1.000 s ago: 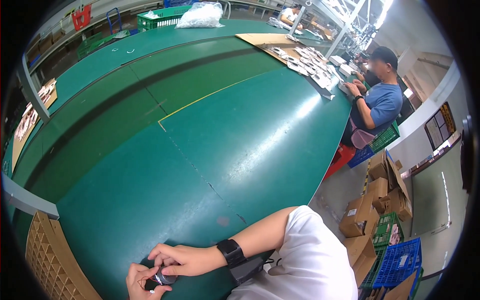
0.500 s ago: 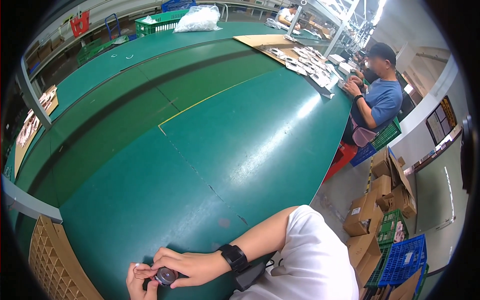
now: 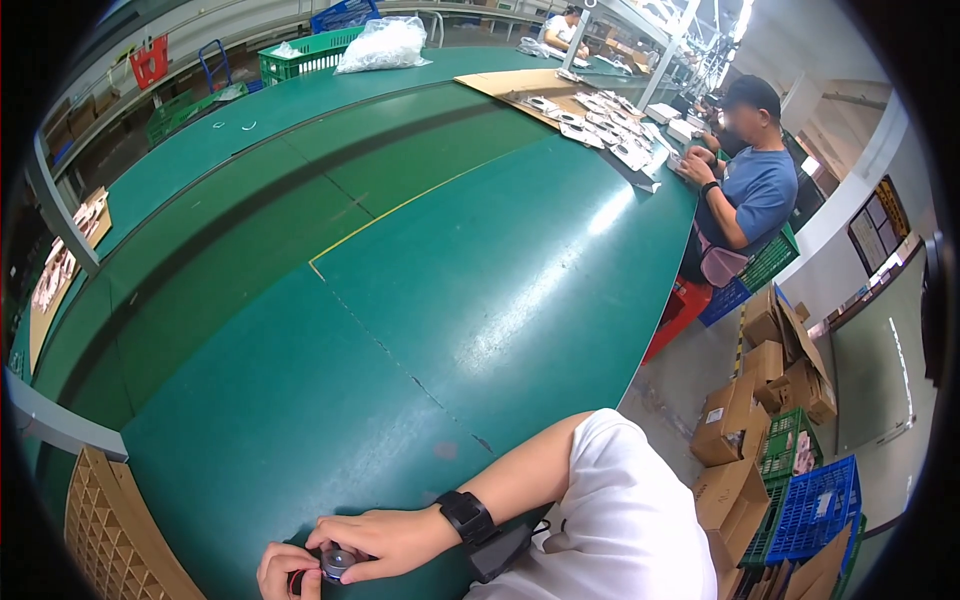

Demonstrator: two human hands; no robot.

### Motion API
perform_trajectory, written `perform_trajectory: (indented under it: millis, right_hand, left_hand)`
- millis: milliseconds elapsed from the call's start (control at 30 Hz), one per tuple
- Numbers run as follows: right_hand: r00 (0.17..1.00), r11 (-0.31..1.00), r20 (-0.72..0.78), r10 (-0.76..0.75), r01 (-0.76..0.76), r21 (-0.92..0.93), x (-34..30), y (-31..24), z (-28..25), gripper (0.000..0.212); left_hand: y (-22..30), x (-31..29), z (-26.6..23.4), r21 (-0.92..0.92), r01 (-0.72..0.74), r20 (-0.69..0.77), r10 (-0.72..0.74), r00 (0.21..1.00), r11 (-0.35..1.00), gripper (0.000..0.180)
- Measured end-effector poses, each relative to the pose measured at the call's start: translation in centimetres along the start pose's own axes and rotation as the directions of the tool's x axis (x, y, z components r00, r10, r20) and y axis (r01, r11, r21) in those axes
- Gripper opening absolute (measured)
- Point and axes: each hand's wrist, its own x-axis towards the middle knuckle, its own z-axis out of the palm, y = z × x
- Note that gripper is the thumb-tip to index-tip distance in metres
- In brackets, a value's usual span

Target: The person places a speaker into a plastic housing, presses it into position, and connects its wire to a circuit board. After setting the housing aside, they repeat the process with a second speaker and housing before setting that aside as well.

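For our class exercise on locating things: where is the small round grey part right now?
The round grey part sits near the head view's bottom edge, left of centre, in the right hand, with the left hand close beside it.

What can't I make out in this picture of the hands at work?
All in the head view:
Round grey part: partly covered by the right hand.
Dark and red thing at the left hand: mostly covered by that hand.
Left forearm: cut off by the lower edge.
What the co-worker handles: too small.
Contents of the plastic bag: too distant.
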Motion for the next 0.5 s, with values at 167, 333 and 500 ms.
perform_trajectory:
  millis: [167, 333, 500]
  right_hand:
    - [0.996, 0.999, 0.082, 0.044, -0.044, 0.000, 0.1, 0.3, -0.3, 0.030]
    - [0.999, 0.996, 0.014, 0.050, -0.051, 0.067, 0.2, -0.3, -0.4, 0.028]
    - [0.991, 0.990, -0.130, 0.044, -0.026, 0.138, 0.0, 0.7, -0.4, 0.032]
  left_hand:
    - [-1.5, -1.2, -0.4, -0.107, 0.088, 0.002, -0.089, 0.996, 0.990, 0.008]
    - [-3.5, -1.0, -0.2, -0.556, 0.015, -0.320, -0.231, 0.919, 0.831, 0.039]
    - [-2.9, -0.2, -0.6, -0.762, -0.061, -0.378, -0.367, 0.850, 0.644, 0.036]
